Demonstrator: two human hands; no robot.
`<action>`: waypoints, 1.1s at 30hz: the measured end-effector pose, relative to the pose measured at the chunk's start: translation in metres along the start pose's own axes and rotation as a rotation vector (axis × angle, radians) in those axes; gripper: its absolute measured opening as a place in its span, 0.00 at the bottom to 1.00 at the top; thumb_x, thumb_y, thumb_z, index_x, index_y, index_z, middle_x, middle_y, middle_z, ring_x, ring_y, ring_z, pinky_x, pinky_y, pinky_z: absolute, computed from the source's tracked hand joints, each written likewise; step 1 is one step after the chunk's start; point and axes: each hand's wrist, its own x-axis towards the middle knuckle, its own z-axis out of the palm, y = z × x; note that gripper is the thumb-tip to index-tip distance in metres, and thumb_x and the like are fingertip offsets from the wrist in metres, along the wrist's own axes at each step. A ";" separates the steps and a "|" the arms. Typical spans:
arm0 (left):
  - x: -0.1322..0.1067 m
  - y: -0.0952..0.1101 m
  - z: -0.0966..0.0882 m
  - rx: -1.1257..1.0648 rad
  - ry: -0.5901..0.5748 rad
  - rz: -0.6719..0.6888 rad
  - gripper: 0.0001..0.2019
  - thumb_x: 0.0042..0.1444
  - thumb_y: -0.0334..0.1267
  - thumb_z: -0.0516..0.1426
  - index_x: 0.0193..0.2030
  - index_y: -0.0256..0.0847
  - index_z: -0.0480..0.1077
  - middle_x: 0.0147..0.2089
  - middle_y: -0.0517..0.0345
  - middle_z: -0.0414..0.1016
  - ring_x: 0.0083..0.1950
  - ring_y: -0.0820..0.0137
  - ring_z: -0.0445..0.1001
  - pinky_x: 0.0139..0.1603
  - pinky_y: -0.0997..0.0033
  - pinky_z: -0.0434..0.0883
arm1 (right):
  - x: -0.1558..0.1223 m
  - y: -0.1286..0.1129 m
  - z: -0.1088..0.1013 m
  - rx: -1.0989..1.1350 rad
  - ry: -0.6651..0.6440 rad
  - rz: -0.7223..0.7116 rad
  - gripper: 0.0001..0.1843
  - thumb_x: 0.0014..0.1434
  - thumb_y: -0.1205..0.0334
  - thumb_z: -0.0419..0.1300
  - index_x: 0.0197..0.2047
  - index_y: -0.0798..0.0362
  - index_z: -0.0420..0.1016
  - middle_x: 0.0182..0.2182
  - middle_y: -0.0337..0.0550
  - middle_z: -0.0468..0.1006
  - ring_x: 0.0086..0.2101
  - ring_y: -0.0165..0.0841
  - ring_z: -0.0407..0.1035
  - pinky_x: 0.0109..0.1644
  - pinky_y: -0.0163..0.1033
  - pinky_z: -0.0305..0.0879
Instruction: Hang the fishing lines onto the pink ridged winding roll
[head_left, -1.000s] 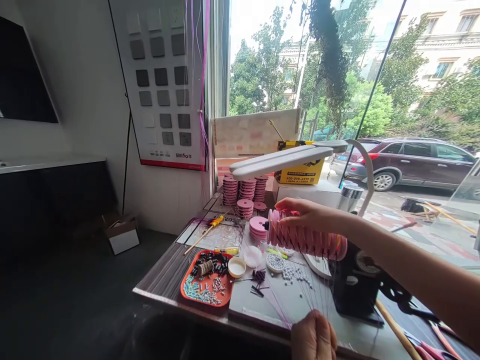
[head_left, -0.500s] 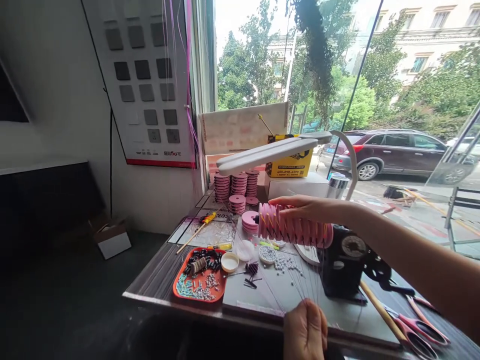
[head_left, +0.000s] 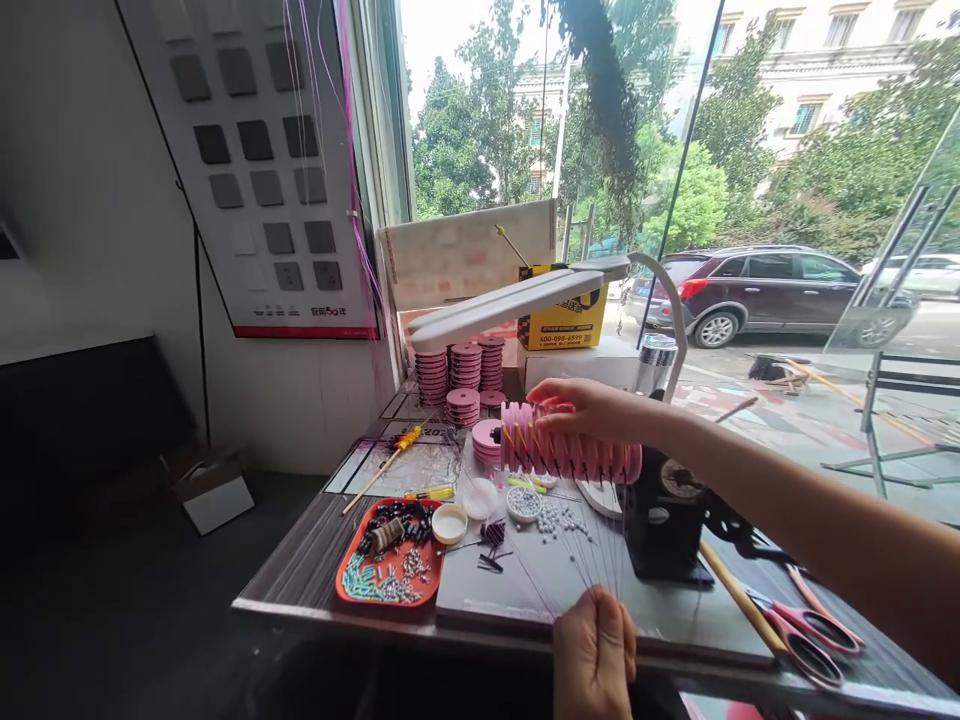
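My left hand point(head_left: 595, 650) is closed at the front edge of the table, pinching several thin threads. These threads point(head_left: 598, 568) fan up from its fingers to a row of pink spools point(head_left: 574, 455) mounted side by side on a black hand-cranked winder point(head_left: 666, 525). Over the top of the spools lies my right hand point(head_left: 581, 405), its fingers apart and touching the rims. Short yellow and black bits show along the row. In front of the winder, a small dish of pale beads point(head_left: 523, 504) stands beside loose beads point(head_left: 564, 525).
An orange tray point(head_left: 341, 585) with black, silver and turquoise pieces stands at the left. Stacked pink spools point(head_left: 465, 368) and a yellow box point(head_left: 562, 325) are behind. A white lamp point(head_left: 517, 305) reaches over the table. Scissors point(head_left: 814, 640) and a wooden stick point(head_left: 739, 600) lie at the right.
The whole view has shifted, so most things sit slightly further left. My right hand's fingers have bent a little more on the spools. My left hand keeps hold of the threads.
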 end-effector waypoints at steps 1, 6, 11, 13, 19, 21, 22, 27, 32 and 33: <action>0.001 -0.001 -0.001 -0.007 -0.014 -0.006 0.27 0.48 0.67 0.45 0.18 0.43 0.54 0.15 0.69 0.47 0.17 0.77 0.46 0.20 0.71 0.46 | -0.002 0.001 -0.001 -0.010 0.013 0.013 0.17 0.60 0.54 0.55 0.49 0.54 0.66 0.46 0.44 0.69 0.46 0.36 0.65 0.51 0.50 0.60; 0.003 -0.008 0.000 0.013 -0.015 0.006 0.27 0.49 0.66 0.44 0.17 0.43 0.55 0.14 0.70 0.46 0.16 0.77 0.46 0.20 0.71 0.47 | -0.012 0.010 -0.006 0.039 -0.073 0.004 0.19 0.62 0.53 0.51 0.54 0.53 0.63 0.47 0.45 0.70 0.44 0.34 0.67 0.49 0.48 0.63; 0.003 -0.012 0.003 0.025 0.035 0.043 0.27 0.52 0.63 0.44 0.17 0.43 0.55 0.16 0.69 0.46 0.18 0.75 0.49 0.22 0.71 0.48 | -0.008 0.019 -0.006 0.094 -0.087 -0.018 0.19 0.61 0.54 0.53 0.53 0.53 0.63 0.49 0.45 0.69 0.46 0.36 0.65 0.51 0.50 0.61; 0.003 -0.013 0.003 0.034 0.031 0.048 0.26 0.53 0.63 0.43 0.17 0.43 0.54 0.16 0.68 0.46 0.19 0.75 0.51 0.22 0.71 0.48 | -0.006 0.020 -0.004 0.105 -0.071 -0.014 0.18 0.61 0.55 0.53 0.52 0.53 0.64 0.48 0.44 0.69 0.47 0.36 0.65 0.52 0.50 0.61; 0.002 -0.010 0.003 0.039 0.001 0.031 0.26 0.52 0.64 0.43 0.17 0.44 0.53 0.16 0.68 0.47 0.19 0.75 0.51 0.22 0.70 0.48 | -0.007 0.016 0.000 0.112 -0.028 0.022 0.18 0.59 0.57 0.55 0.51 0.54 0.65 0.45 0.45 0.70 0.44 0.35 0.66 0.49 0.47 0.62; 0.002 -0.008 0.003 0.034 0.001 0.031 0.27 0.51 0.65 0.43 0.17 0.44 0.53 0.16 0.68 0.48 0.19 0.75 0.50 0.22 0.70 0.48 | -0.007 0.015 0.000 0.116 -0.007 0.025 0.19 0.57 0.56 0.57 0.50 0.55 0.65 0.45 0.45 0.70 0.44 0.36 0.65 0.50 0.47 0.60; 0.001 -0.007 0.003 0.033 0.004 0.034 0.27 0.51 0.65 0.43 0.17 0.43 0.54 0.16 0.68 0.48 0.19 0.75 0.50 0.22 0.70 0.48 | -0.008 0.015 0.000 0.121 0.002 0.022 0.19 0.56 0.56 0.57 0.50 0.55 0.66 0.44 0.45 0.70 0.44 0.36 0.65 0.50 0.46 0.60; 0.003 -0.006 0.001 0.006 -0.022 -0.016 0.28 0.47 0.68 0.45 0.17 0.44 0.54 0.15 0.69 0.48 0.16 0.77 0.47 0.20 0.70 0.46 | -0.012 0.023 -0.004 0.185 -0.007 -0.001 0.18 0.59 0.53 0.54 0.48 0.56 0.66 0.39 0.43 0.72 0.38 0.32 0.68 0.45 0.44 0.64; 0.003 -0.008 0.002 -0.017 0.013 -0.007 0.27 0.47 0.67 0.47 0.16 0.43 0.54 0.15 0.69 0.47 0.17 0.77 0.45 0.20 0.71 0.46 | -0.018 0.032 -0.005 0.219 -0.023 -0.031 0.21 0.58 0.52 0.55 0.51 0.55 0.65 0.41 0.43 0.72 0.38 0.33 0.68 0.42 0.43 0.66; 0.002 -0.007 0.003 -0.015 0.030 -0.003 0.27 0.47 0.66 0.48 0.16 0.43 0.55 0.15 0.69 0.47 0.17 0.77 0.45 0.21 0.71 0.46 | -0.019 0.032 -0.005 0.226 -0.025 -0.034 0.21 0.57 0.52 0.56 0.51 0.55 0.66 0.41 0.43 0.72 0.38 0.33 0.68 0.42 0.43 0.66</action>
